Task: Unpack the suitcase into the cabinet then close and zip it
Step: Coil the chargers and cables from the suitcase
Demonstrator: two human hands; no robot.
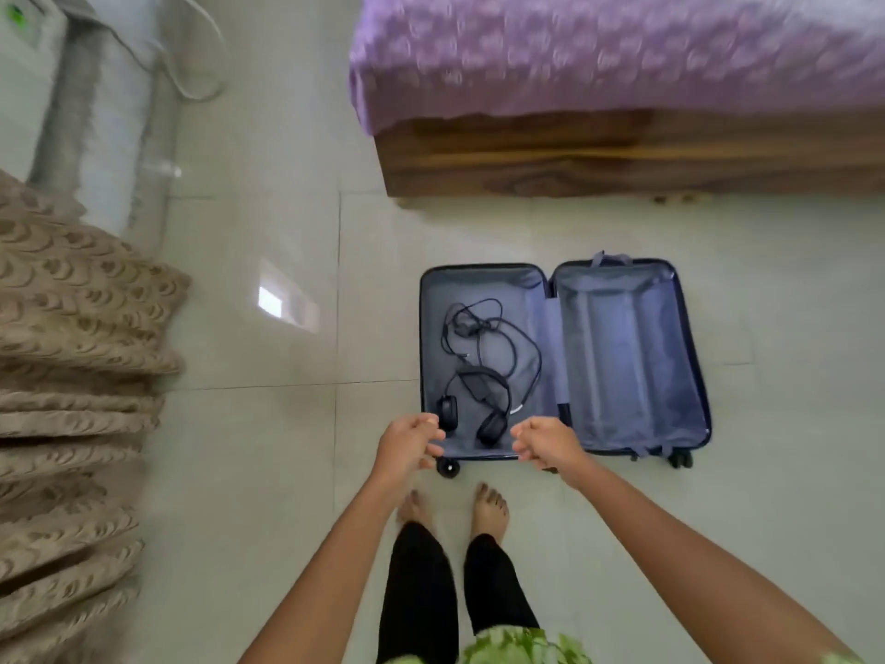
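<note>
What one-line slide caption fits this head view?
Both hands, left and right, reach toward an open suitcase holding only headphones and a cable.

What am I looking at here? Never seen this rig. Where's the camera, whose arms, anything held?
There is no machine here. The one picture comes from a wide-angle camera worn on a person's head, looking forward and down, so the two bare arms and the bare feet belong to the wearer.

A dark blue suitcase lies open flat on the tiled floor, near a wooden bed with a purple cover. Its left half holds black headphones and a tangled black cable; the right half looks empty.

The left hand and right hand reach toward the near edge of the left half, fingers curled. Neither seems to hold anything, though motion blur leaves that uncertain. The task's cabinet is not clearly in view.
</note>
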